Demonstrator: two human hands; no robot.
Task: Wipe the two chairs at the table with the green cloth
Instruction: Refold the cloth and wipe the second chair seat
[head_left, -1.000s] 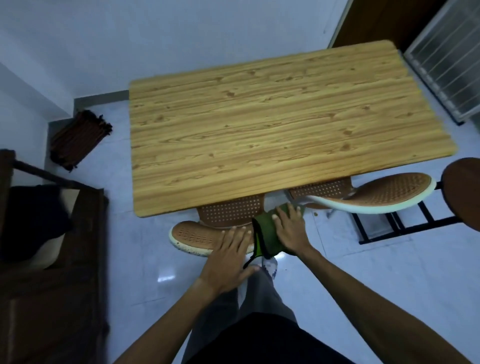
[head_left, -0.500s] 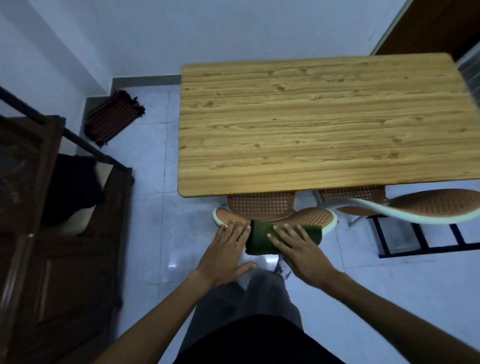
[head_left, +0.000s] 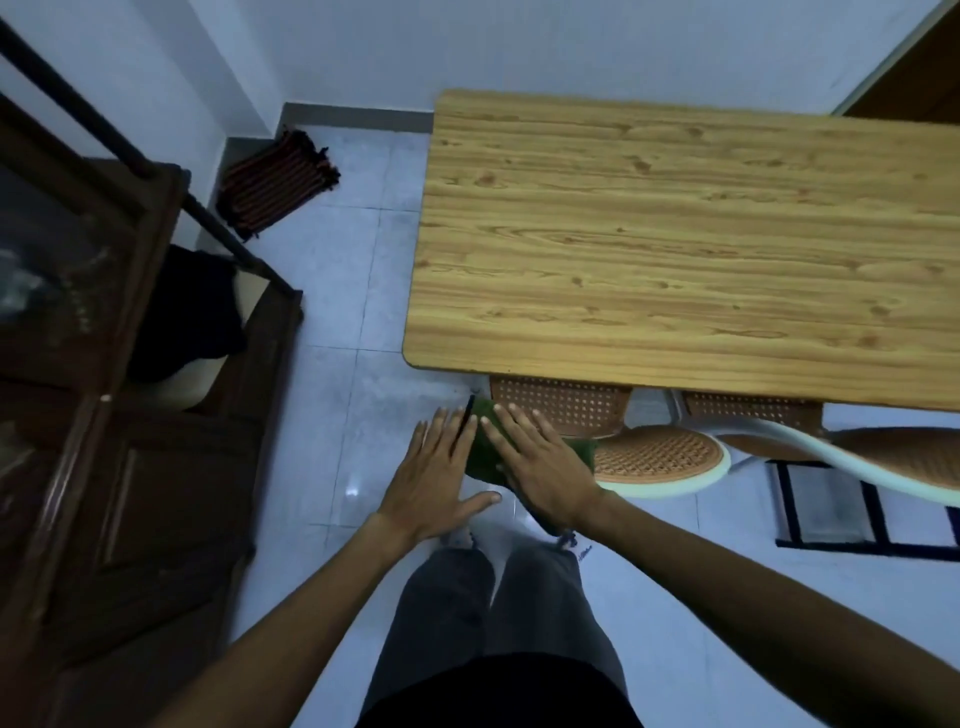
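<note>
Grey trousers (head_left: 493, 623) fill the near foreground, and both bare forearms reach forward from either side of them. The left hand (head_left: 436, 483) lies flat, palm down, fingers straight and close together, thumb spread out toward the right wrist. The right hand (head_left: 540, 467) presses palm down on the green cloth (head_left: 480, 447), fingers extended and slightly fanned, gripping nothing. The cloth shows between the two hands and under the right fingers, on the left end of the near chair (head_left: 660, 457). Just past the fingertips, the second chair (head_left: 753, 410) is tucked under the wooden table (head_left: 675, 249)
</note>
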